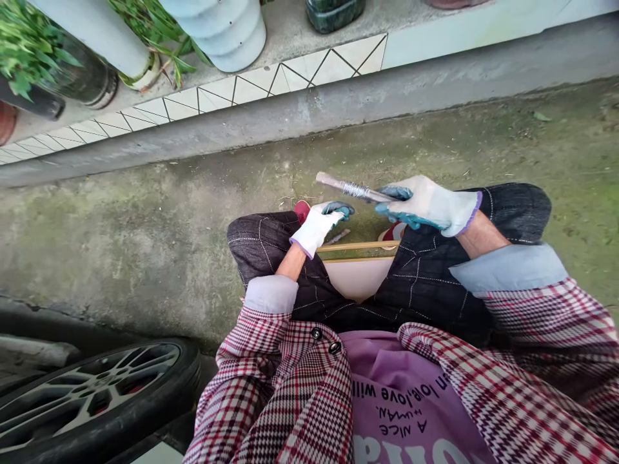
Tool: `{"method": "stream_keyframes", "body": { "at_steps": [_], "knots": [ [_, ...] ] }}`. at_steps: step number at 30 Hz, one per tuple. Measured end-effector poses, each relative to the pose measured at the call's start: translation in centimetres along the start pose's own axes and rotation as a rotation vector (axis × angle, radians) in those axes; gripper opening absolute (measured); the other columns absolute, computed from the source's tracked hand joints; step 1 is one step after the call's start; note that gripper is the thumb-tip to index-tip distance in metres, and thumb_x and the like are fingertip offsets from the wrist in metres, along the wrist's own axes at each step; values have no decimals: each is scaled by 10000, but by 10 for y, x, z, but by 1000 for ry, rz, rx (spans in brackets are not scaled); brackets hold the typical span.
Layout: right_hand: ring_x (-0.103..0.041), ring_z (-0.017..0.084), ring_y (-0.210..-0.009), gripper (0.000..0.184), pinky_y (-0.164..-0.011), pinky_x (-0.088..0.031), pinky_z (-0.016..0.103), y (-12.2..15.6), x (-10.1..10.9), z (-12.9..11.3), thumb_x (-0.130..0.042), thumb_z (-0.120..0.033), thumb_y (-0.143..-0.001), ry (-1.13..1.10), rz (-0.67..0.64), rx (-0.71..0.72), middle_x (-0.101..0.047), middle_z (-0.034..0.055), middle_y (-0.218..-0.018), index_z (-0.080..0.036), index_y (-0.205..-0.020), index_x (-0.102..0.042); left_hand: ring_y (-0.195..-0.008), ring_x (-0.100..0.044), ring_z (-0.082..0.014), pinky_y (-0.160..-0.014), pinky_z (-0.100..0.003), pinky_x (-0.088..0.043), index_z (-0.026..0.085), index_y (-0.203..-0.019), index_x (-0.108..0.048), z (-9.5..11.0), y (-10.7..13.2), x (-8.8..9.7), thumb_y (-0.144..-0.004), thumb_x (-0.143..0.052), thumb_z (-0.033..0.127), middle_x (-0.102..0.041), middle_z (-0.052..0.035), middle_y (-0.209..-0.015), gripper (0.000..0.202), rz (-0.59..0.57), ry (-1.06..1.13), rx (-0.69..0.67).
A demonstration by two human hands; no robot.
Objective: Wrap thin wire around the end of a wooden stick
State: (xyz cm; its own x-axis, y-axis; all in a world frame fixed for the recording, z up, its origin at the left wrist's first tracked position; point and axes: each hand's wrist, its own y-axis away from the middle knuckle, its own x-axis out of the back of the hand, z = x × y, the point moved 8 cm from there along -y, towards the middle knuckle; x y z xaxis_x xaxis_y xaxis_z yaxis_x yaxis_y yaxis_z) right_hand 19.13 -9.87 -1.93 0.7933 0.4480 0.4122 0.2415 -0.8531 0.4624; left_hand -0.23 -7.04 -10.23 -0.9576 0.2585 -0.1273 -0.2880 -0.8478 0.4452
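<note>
My right hand, in a white glove with a blue-green coated palm, is closed around a thin grey stick. Silvery wire is wound in tight coils about the middle of this wire-wrapped stick, whose bare end points left. My left hand, gloved alike, is lower and to the left, apart from the stick. Its fingers are curled together; whatever they may hold is too small to make out. On the ground just below it lies a thin greyish piece, partly hidden by the left hand.
A pale, yellow-edged seat or board shows between my legs. Beyond the concrete ground runs a tiled ledge with potted plants and a white ribbed container. A car wheel stands at lower left.
</note>
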Motion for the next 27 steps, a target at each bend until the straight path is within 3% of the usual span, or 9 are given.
{"method": "stream_keyframes", "body": {
  "at_steps": [3,7,11,14,16,19,23,25,27],
  "knots": [
    [-461,120,-508,267,-446,-362,276,-4,27,-13,-672,-479,-905,-9,113,18,-593,2,-673,-221,-971,-688,-805,-692,-147,-835,-276,-534,124,-781,-750,28,-14,2,-711,-721,111,-788,-59,-873,77,-52,-65,-79],
    [-444,90,-483,152,-392,-351,241,-16,60,-43,-678,-338,-912,-132,239,89,-583,-3,-666,-199,-885,-623,-745,-675,-134,-803,-279,-538,111,-820,-754,71,-42,-2,-751,-713,126,-770,-60,-844,82,-126,-167,-164],
    [-547,105,-535,48,-432,-449,245,-30,92,-80,-647,-218,-878,-327,313,247,-663,32,-741,-176,-855,-649,-891,-705,-169,-877,-320,-540,81,-897,-739,127,-75,0,-790,-747,138,-742,-62,-883,122,-66,-152,-248],
    [-589,128,-607,66,-472,-472,267,-43,113,-92,-635,-251,-890,-363,396,315,-669,55,-818,-192,-888,-666,-928,-694,-142,-930,-356,-521,61,-980,-722,155,-91,0,-913,-620,121,-724,-52,-967,136,-43,-97,-293],
    [-503,107,-535,118,-420,-402,263,-51,121,-85,-617,-316,-919,-335,477,296,-621,30,-777,-216,-952,-671,-764,-659,-81,-865,-313,-545,86,-948,-726,155,-97,-5,-917,-603,111,-733,-49,-963,129,-62,-85,-286],
    [-423,109,-487,240,-387,-355,267,-66,115,-58,-580,-445,-950,-268,477,172,-569,8,-703,-248,-1032,-690,-588,-586,-66,-675,-250,-543,110,-897,-734,129,-103,-15,-846,-682,156,-735,-43,-838,87,-99,-124,-171],
    [-605,199,-657,346,-542,-545,356,-81,109,-28,-578,-555,-930,-178,379,31,-712,68,-884,-291,-1109,-713,-561,-579,-82,-609,-223,-499,101,-886,-752,98,-109,-35,-823,-665,168,-662,-11,-637,126,-207,-173,-49],
    [-660,233,-743,321,-623,-593,393,-84,116,-26,-589,-527,-921,-149,392,44,-725,78,-937,-280,-1080,-720,-557,-580,-86,-619,-233,-499,106,-894,-755,96,-111,-39,-817,-643,146,-639,2,-614,142,-225,-143,-48],
    [-666,239,-733,302,-610,-591,392,-87,124,-26,-577,-502,-925,-90,425,39,-717,76,-918,-267,-1059,-712,-563,-586,-90,-632,-244,-502,112,-906,-759,97,-111,-40,-808,-630,131,-644,3,-625,163,-238,-111,-62]
  ]
}}
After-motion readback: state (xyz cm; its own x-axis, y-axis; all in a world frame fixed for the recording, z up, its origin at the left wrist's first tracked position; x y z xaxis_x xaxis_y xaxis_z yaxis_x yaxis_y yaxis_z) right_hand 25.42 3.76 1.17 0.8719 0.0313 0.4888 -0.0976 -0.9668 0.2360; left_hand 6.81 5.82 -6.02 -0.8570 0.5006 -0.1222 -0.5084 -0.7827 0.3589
